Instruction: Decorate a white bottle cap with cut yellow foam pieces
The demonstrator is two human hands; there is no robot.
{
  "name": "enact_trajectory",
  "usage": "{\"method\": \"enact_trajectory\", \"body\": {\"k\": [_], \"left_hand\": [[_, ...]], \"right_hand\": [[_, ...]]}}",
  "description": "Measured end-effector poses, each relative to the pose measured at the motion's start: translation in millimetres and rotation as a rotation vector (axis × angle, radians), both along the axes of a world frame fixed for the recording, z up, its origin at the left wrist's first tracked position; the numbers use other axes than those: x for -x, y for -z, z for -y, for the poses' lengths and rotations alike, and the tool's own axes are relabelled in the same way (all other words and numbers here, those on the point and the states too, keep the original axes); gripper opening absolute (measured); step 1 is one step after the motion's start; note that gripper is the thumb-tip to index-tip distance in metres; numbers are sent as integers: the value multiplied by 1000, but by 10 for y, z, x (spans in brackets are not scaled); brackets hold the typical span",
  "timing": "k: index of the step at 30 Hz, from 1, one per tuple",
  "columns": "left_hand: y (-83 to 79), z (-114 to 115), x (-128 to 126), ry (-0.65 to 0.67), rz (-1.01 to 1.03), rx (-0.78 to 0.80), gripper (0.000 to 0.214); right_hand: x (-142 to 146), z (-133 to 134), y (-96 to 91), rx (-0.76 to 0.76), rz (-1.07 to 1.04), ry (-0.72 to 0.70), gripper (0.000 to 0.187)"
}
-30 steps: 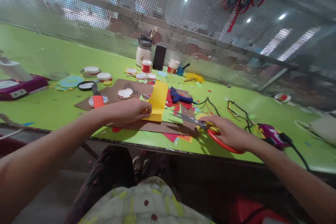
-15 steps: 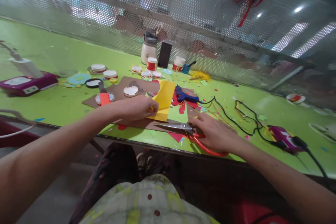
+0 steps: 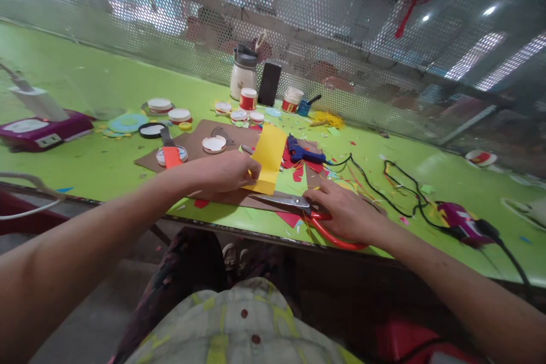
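Observation:
A sheet of yellow paper (image 3: 271,159) stands tilted above the table, pinched at its lower left by my left hand (image 3: 234,172). My right hand (image 3: 341,209) is closed on red-handled scissors (image 3: 290,200). Their blades point left, look nearly closed and lie just below the paper's lower edge; whether they touch it I cannot tell. Under both hands is a sheet of brown cardboard (image 3: 194,139). Beyond the paper, a blue glue gun (image 3: 303,151) lies on red paper scraps. A white lid (image 3: 214,144) rests on the cardboard near my left hand.
The green table (image 3: 85,176) ends close in front of my body. A black cord (image 3: 375,193) runs right toward a purple power strip (image 3: 463,222). Another purple power strip (image 3: 46,129) sits left. A white jug (image 3: 243,77), phone (image 3: 269,84) and jars stand behind, before a perforated metal screen.
The yellow paper has shifted slightly and its upper part looks more tilted. Both hands keep their grips. The whole view has moved a little.

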State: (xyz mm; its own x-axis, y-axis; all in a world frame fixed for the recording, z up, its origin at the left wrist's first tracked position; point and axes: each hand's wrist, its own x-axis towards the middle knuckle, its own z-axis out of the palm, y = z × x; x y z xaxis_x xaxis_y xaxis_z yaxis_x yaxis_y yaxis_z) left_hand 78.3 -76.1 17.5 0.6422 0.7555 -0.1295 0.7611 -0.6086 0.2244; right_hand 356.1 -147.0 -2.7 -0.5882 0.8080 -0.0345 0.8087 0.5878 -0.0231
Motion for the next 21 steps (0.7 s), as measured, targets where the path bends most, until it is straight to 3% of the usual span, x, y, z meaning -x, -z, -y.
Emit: {"method": "enact_trajectory", "body": {"k": [12, 21], "left_hand": [[-68, 41, -55, -7, -33, -1, 16], [21, -10, 22, -11, 30, 2, 23]], "right_hand": [[-42, -12, 25, 31, 46, 2, 22], [60, -31, -7, 79, -15, 29, 24]]}}
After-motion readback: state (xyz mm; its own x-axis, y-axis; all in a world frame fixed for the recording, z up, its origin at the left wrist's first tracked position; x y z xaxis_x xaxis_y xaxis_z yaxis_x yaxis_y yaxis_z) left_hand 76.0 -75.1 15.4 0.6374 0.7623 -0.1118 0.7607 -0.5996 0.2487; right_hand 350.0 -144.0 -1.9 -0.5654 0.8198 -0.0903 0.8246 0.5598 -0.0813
